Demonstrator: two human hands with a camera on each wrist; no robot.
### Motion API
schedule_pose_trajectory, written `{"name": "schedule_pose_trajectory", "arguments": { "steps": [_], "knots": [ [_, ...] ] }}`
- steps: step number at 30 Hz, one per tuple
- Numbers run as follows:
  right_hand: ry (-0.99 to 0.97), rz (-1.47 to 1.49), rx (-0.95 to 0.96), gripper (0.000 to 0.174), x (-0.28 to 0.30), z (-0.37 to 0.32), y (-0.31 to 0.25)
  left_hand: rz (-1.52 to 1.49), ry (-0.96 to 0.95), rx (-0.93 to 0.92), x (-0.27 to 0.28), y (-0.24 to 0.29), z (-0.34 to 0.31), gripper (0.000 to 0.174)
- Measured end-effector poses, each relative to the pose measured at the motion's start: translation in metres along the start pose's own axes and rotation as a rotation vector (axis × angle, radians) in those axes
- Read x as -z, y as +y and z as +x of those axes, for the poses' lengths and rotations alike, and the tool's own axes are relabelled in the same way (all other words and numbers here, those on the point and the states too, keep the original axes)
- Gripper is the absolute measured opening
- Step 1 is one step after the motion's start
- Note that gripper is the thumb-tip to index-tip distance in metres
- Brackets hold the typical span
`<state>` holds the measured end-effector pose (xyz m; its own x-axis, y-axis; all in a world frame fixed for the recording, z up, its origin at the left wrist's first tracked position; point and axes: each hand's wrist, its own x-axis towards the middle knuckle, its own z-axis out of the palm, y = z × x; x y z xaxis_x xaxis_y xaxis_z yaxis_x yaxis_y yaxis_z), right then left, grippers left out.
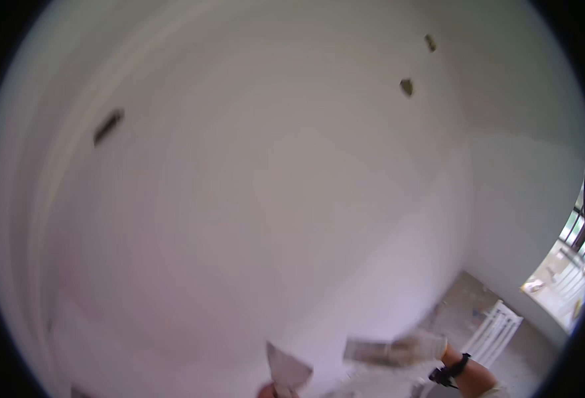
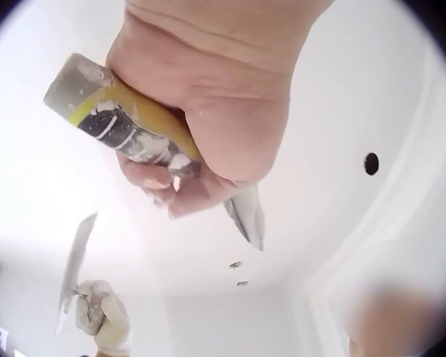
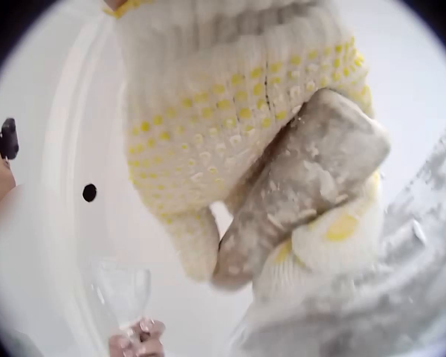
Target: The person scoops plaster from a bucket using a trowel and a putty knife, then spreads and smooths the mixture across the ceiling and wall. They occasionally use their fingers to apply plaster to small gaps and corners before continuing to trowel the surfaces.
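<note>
My bare left hand point(image 2: 208, 111) grips the yellow and black handle point(image 2: 137, 123) of a putty knife, whose blade point(image 2: 247, 216) points away past the fingers. In the head view that blade point(image 1: 288, 367) stands upright at the bottom edge, above the left hand point(image 1: 274, 391). My right hand point(image 3: 245, 126), in a white glove with yellow dots, curls round the plaster-smeared handle point(image 3: 305, 175) of a wide trowel. The trowel's blade point(image 3: 364, 312) is coated with whitish smears; in the head view it point(image 1: 369, 352) lies left of the gloved hand point(image 1: 422, 348).
A large white surface point(image 1: 259, 186) fills the head view, with a dark slot point(image 1: 109, 127) at left and two small holes at upper right. At lower right are a white slatted rack point(image 1: 495, 335), grey floor point(image 1: 461, 305) and a barred window point(image 1: 574, 229).
</note>
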<state>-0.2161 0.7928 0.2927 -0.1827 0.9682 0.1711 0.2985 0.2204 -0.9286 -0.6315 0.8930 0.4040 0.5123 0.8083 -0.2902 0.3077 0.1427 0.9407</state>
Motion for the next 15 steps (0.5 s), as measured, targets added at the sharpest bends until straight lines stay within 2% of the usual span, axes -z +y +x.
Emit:
{"name": "schedule_pose_trajectory", "arguments": {
  "steps": [1,2,3,4,5,6,8,9,11,12,13,14,15],
  "knots": [
    [0.032,0.121,-0.239,0.031,0.008,-0.010,-0.011,0.145,0.125,0.055,-0.004,0.016,0.000,0.031],
    [0.194,0.167,-0.257,0.031,0.017,-0.007,-0.067,0.293,0.234,0.145,-0.003,0.043,0.006,0.032],
    [0.296,0.463,-0.234,0.028,0.015,0.004,-0.091,0.280,0.236,-0.016,0.007,0.041,0.010,0.026],
    [0.307,0.437,-0.186,0.026,0.020,0.016,-0.114,0.357,0.269,-0.111,0.014,0.052,0.018,0.030],
    [0.323,0.427,-0.133,0.023,0.015,0.023,-0.133,0.488,0.322,-0.286,0.018,0.065,0.024,0.034],
    [0.295,0.439,-0.178,0.023,0.008,0.029,-0.143,0.515,0.355,-0.271,0.022,0.081,0.025,0.036],
    [0.250,0.103,-0.154,0.022,0.001,0.050,-0.161,0.535,0.380,-0.292,0.039,0.092,0.028,0.038],
    [0.253,0.094,-0.160,0.022,-0.005,0.063,-0.176,0.585,0.395,-0.319,0.049,0.089,0.029,0.038],
    [0.204,-0.214,-0.093,0.021,-0.024,0.094,-0.203,0.635,0.403,-0.357,0.069,0.081,0.034,0.039],
    [0.210,-0.218,-0.097,0.021,-0.032,0.108,-0.206,0.697,0.413,-0.396,0.079,0.075,0.035,0.038],
    [0.182,-0.228,-0.043,0.020,0.017,0.071,-0.215,0.807,0.438,-0.434,0.021,0.111,0.019,0.038],
    [0.149,-0.273,-0.018,0.019,0.043,0.059,-0.223,0.809,0.432,-0.438,-0.006,0.127,0.019,0.038],
    [0.149,-0.271,-0.018,0.019,0.043,0.063,-0.224,0.840,0.453,-0.488,-0.010,0.127,0.018,0.037]
  ]
}}
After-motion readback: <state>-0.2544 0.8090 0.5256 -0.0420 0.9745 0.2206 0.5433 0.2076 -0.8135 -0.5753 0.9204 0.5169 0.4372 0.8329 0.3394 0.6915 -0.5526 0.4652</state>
